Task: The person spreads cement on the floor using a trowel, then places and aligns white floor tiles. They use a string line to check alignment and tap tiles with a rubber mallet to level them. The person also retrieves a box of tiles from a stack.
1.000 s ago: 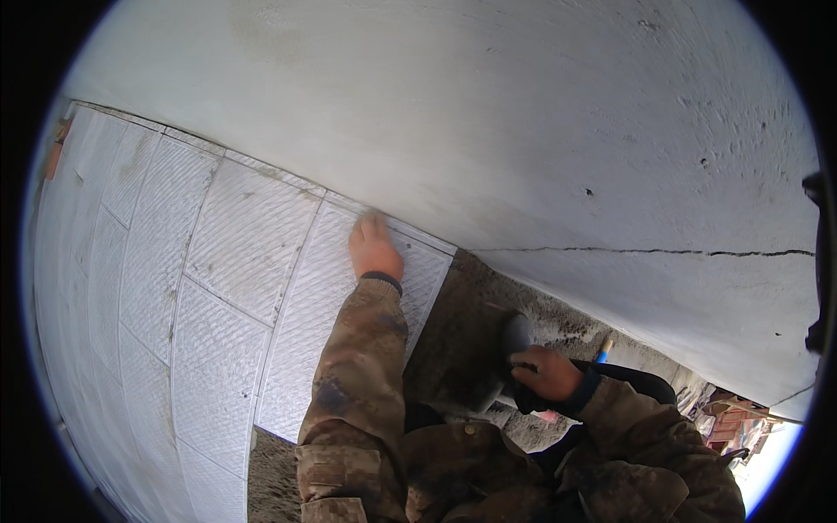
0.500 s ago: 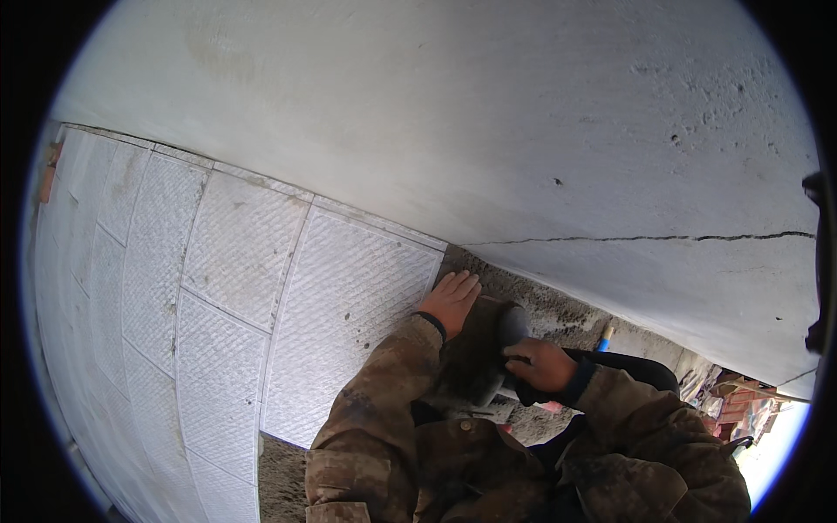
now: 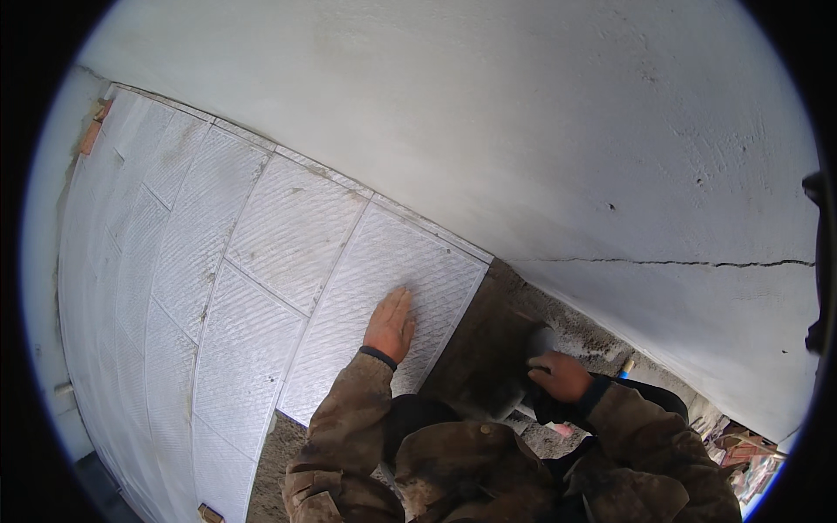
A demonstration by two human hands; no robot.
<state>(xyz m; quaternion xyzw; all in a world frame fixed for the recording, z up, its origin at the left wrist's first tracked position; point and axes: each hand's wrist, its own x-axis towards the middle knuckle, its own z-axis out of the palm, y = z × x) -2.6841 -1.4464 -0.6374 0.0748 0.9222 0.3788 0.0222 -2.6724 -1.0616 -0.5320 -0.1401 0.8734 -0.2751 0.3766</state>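
Observation:
My left hand [image 3: 390,324] lies flat, fingers stretched out, on the large pale ribbed tile [image 3: 362,270] nearest me. Beside that tile's right edge, my right hand [image 3: 561,376] is closed, its fingers curled at a tool with a rounded grey end [image 3: 542,340]. The tool's kind is hard to make out. Between my hands a dark, blurred shape [image 3: 475,362] covers part of the ground.
A white wall [image 3: 558,131] with a long crack rises along the tiles' far edge. Rough grey mortar [image 3: 575,327] runs beside its foot. A blue handle [image 3: 626,370] lies right of my right hand. Reddish bricks [image 3: 91,135] sit far left; cluttered material [image 3: 745,449] lies far right.
My left hand has moved from the tile's right edge onto its middle. My right hand stays closed by the grey-ended tool. The whole view has shifted, with more tiles showing.

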